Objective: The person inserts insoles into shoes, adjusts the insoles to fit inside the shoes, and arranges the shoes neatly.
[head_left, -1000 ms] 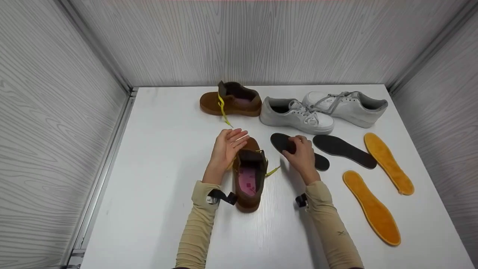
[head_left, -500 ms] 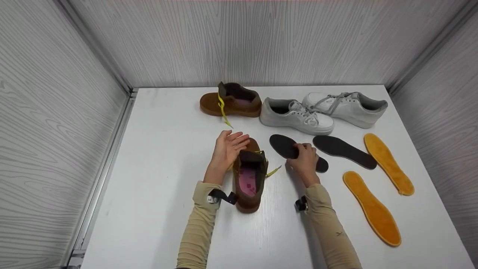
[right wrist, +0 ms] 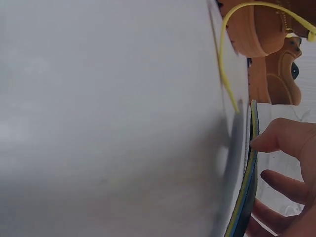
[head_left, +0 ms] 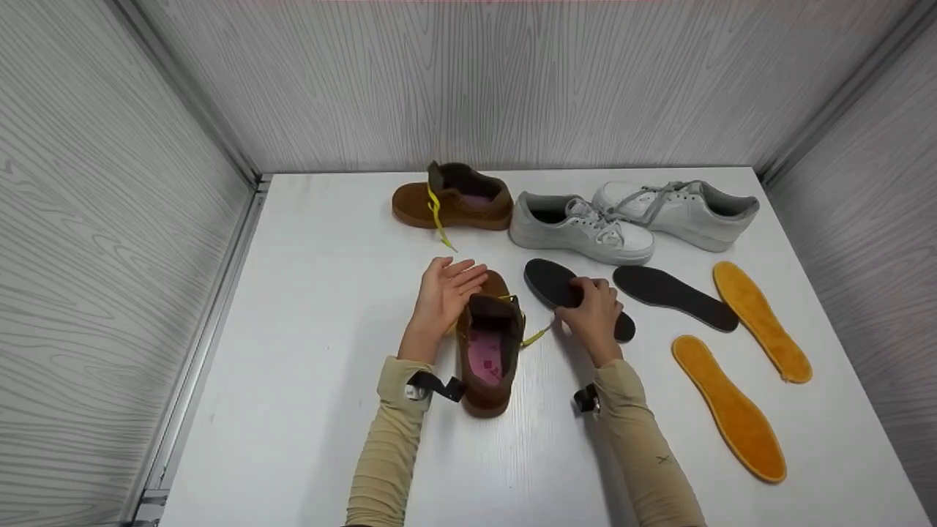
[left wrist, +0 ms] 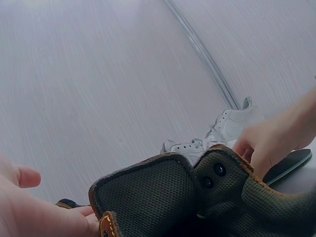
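Note:
A brown shoe (head_left: 487, 401) with a pink inside and yellow lace stands mid-table, heel toward me. My left hand (head_left: 443, 296) lies along its left side near the toe, fingers extended and palm partly upward; whether the fingertips touch the shoe I cannot tell. In the left wrist view the shoe's dark tongue (left wrist: 148, 192) rises beside that hand. To the shoe's right, my right hand (head_left: 596, 315) pinches a black insole (head_left: 545, 279) across its middle. Seen edge-on in the right wrist view, the layered insole (right wrist: 242, 202) sits between thumb and fingers, its shadow beside it.
A second brown shoe (head_left: 450, 208) stands at the back, beside two white sneakers (head_left: 578, 238) with grey laces. Right of my right hand lie another black insole (head_left: 673, 294) and two orange insoles (head_left: 732, 410). Walls (head_left: 468, 80) close in the table's back and sides.
My right hand has taken hold of the black insole, which has shifted slightly left and appears tilted up from the table. The left hand and brown shoe are practically unmoved.

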Demonstrator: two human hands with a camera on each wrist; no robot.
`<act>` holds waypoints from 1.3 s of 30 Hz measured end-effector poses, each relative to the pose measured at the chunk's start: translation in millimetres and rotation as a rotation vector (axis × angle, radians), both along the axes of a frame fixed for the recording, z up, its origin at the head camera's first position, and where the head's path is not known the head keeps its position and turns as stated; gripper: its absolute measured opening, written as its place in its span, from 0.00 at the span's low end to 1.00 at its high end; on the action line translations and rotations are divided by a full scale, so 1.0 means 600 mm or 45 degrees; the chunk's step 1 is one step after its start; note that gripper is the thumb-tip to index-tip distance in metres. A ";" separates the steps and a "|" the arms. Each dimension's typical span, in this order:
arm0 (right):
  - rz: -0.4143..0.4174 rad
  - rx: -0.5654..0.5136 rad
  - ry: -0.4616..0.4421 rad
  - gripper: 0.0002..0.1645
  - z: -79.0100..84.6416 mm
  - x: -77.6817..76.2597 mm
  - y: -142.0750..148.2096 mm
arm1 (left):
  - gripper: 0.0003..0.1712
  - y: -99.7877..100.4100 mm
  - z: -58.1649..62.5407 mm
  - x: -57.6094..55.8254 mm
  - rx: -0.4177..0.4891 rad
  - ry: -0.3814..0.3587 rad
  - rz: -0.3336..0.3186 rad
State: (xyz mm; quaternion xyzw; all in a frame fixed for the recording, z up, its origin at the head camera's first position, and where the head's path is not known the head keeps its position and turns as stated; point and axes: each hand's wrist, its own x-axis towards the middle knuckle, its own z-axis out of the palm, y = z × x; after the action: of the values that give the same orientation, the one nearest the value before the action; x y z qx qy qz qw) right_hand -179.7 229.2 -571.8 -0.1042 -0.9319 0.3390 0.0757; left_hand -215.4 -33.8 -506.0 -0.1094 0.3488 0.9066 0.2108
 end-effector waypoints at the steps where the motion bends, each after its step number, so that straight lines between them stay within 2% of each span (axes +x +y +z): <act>1: 0.003 -0.006 0.002 0.33 0.004 0.000 -0.002 | 0.34 0.000 0.000 0.000 0.004 0.003 0.002; 9: 0.039 -0.018 0.068 0.32 0.044 -0.004 -0.019 | 0.34 0.002 0.000 0.002 -0.006 0.035 -0.001; 17: 0.100 -0.040 0.146 0.29 0.088 0.003 -0.048 | 0.34 0.002 -0.002 0.005 -0.023 0.094 -0.055; 24: 0.172 -0.015 0.262 0.27 0.118 0.010 -0.078 | 0.34 0.004 -0.001 0.007 -0.084 0.126 -0.055; 28: 0.202 0.003 0.288 0.26 0.129 0.015 -0.093 | 0.31 0.008 0.004 0.011 -0.211 0.172 0.013; 31: 0.218 0.017 0.308 0.25 0.135 0.022 -0.105 | 0.26 0.013 0.006 0.015 -0.304 0.198 0.094; 35: 0.229 0.020 0.327 0.25 0.146 0.030 -0.118 | 0.17 0.019 0.008 0.017 -0.358 0.219 0.195; 39: 0.237 0.018 0.353 0.25 0.154 0.037 -0.129 | 0.14 0.019 0.013 0.020 -0.398 0.256 0.247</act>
State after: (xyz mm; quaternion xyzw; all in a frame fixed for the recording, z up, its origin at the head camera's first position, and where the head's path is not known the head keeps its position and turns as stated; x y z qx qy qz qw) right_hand -157.5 151.8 -479.2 0.0310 -0.9205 0.3493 0.1724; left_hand -203.6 -22.1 -498.4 -0.0829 0.4922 0.8639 0.0671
